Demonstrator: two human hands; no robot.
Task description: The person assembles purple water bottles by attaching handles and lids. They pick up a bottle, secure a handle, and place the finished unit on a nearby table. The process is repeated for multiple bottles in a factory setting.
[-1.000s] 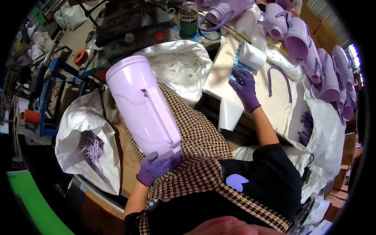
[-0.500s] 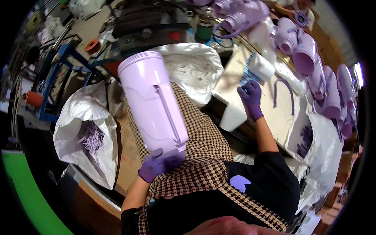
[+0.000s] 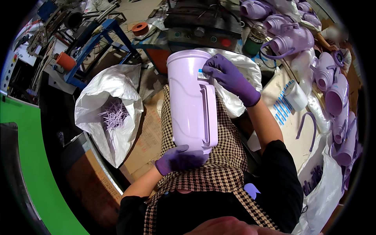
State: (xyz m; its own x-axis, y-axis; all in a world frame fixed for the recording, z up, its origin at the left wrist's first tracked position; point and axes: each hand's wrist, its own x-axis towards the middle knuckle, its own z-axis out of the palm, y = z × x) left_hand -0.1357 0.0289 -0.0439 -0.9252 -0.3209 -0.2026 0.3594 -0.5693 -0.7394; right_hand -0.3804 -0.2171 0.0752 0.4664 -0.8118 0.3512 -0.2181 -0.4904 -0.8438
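Observation:
A tall lavender plastic jug body (image 3: 188, 103) with a side handle stands over my lap, its threaded rim facing away. My left hand (image 3: 182, 160), in a purple glove, holds it around the near end, which is partly hidden. My right hand (image 3: 233, 80), gloved alike, is at the far right of the jug, with fingertips pinched at a small blue-and-white barcode sticker (image 3: 203, 74). The sticker lies against the wall just above the handle; whether all of it touches is hidden. A sheet of blue stickers (image 3: 284, 103) lies on the bench to the right, beside a white roll (image 3: 296, 98).
To the left, a white sack (image 3: 88, 103) contains lavender plastic scraps. Another white sack (image 3: 250, 66) sits behind my right hand. A machine with buttons (image 3: 203, 33) stands ahead. Several lavender jugs (image 3: 293, 41) are along the right, and a purple strap (image 3: 312, 117) lies on the bench.
My right hand has left the sticker sheet and come to the jug with a sticker. The jug is more upright, still in my left hand. The view has turned right.

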